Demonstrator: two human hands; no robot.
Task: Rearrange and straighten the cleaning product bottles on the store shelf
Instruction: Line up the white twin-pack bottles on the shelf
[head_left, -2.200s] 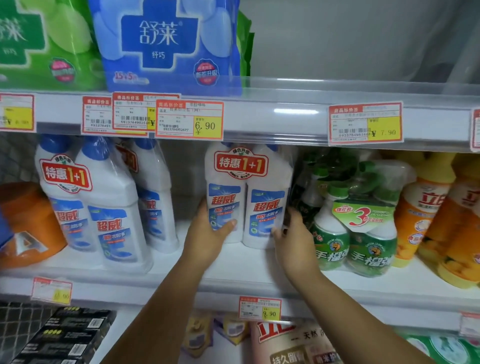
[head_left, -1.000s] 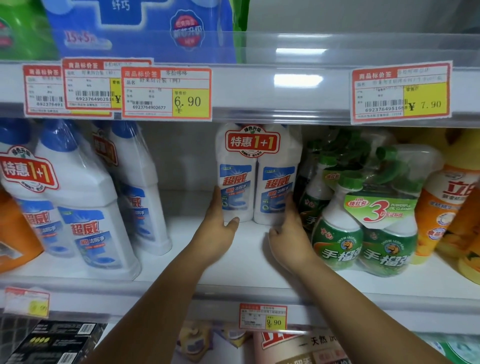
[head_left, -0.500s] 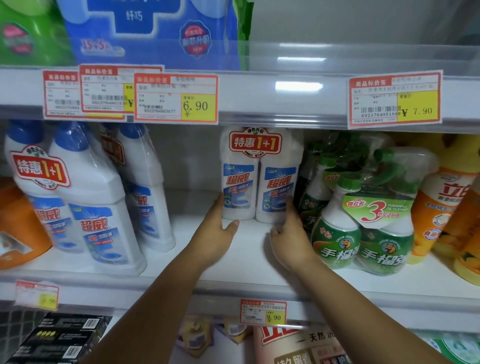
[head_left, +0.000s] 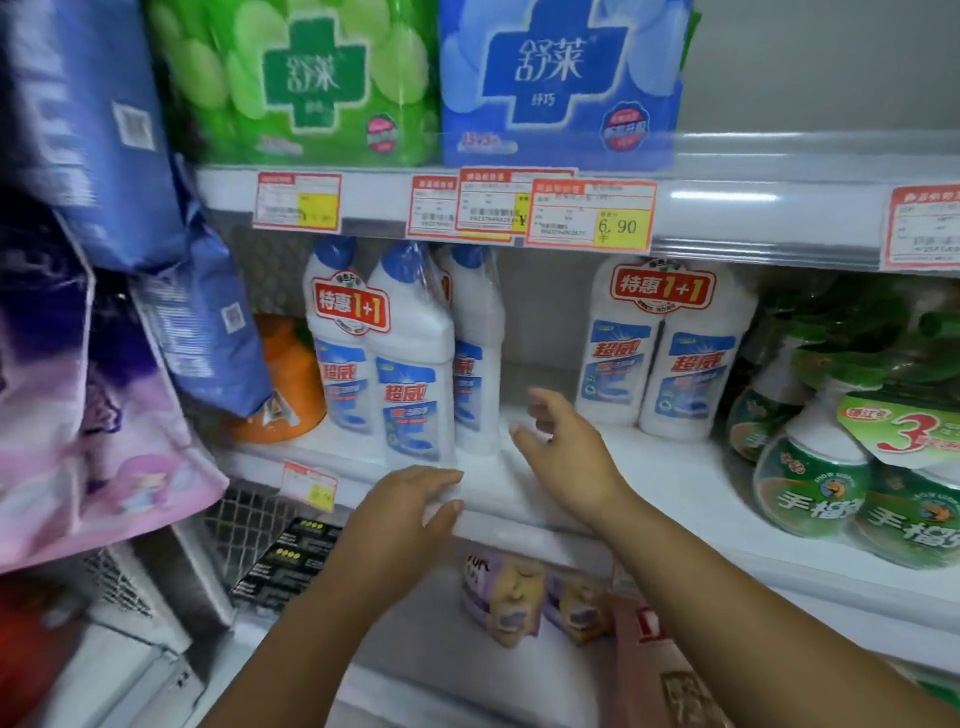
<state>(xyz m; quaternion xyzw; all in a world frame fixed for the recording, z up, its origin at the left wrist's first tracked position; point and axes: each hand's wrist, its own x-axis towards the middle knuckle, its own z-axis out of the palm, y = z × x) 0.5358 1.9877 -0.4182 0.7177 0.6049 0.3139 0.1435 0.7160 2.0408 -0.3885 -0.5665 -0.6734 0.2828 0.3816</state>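
A shrink-wrapped twin pack of white cleaner bottles (head_left: 667, 353) stands upright at the middle of the white shelf (head_left: 665, 483). To its left a second twin pack with blue caps (head_left: 382, 358) stands near the shelf's front edge, and a further white bottle (head_left: 475, 358) stands just behind it. My left hand (head_left: 400, 514) hovers at the shelf's front edge below the left twin pack, fingers loosely spread, holding nothing. My right hand (head_left: 561, 447) is over the bare shelf between the two packs, fingers spread toward the left bottles, touching none.
Green spray bottles in a bundle (head_left: 841, 457) fill the shelf's right. An orange jug (head_left: 285, 384) sits at the far left behind hanging blue bags (head_left: 208, 332). Green (head_left: 306, 78) and blue (head_left: 561, 78) packs sit on the shelf above. Price tags (head_left: 589, 218) line the rail.
Both hands have let go of the middle twin pack and moved left toward the left twin pack. My view has swung left too.
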